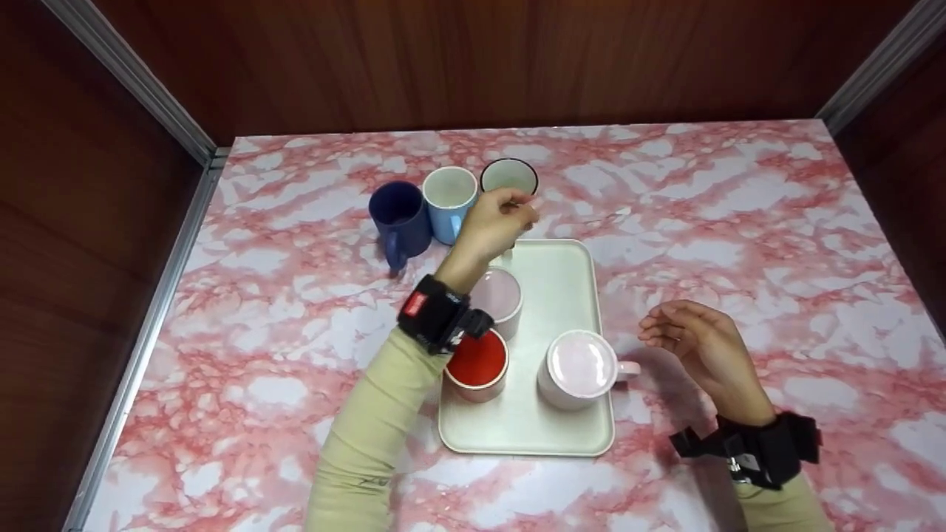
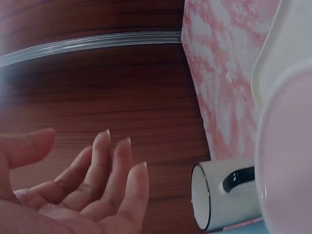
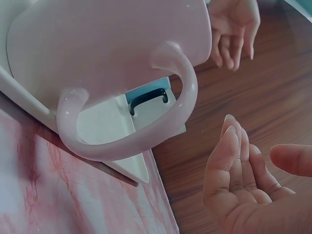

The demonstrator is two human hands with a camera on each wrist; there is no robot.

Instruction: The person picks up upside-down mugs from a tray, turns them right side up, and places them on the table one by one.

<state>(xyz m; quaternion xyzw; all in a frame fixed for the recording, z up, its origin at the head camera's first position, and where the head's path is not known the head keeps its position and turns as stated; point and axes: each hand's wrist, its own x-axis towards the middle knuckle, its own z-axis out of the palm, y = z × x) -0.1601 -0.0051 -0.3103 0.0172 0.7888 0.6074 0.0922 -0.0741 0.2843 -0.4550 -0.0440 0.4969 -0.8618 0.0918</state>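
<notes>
My left hand point(image 1: 494, 225) hangs above the far end of a cream tray point(image 1: 550, 284), fingers loosely bent and holding nothing. Just beyond it stands a white mug with a black rim point(image 1: 508, 171), whose black handle point(image 2: 238, 177) shows in the left wrist view. To the right of the tray, my right hand point(image 1: 706, 355) is in the air, relaxed and empty, near the handle of a pale pink mug point(image 1: 580, 366). A second pink mug point(image 1: 498, 295) and a mug with a red inside point(image 1: 479, 362) stand along the tray's left side, partly hidden by my left arm.
Behind the tray to the left, a light blue mug point(image 1: 445, 222) and a dark blue mug point(image 1: 405, 225) stand beside the black-rimmed one. The red-and-white marbled table point(image 1: 739, 251) meets a brown wood-grain wall point(image 1: 517, 66) at the back, with panels at both sides.
</notes>
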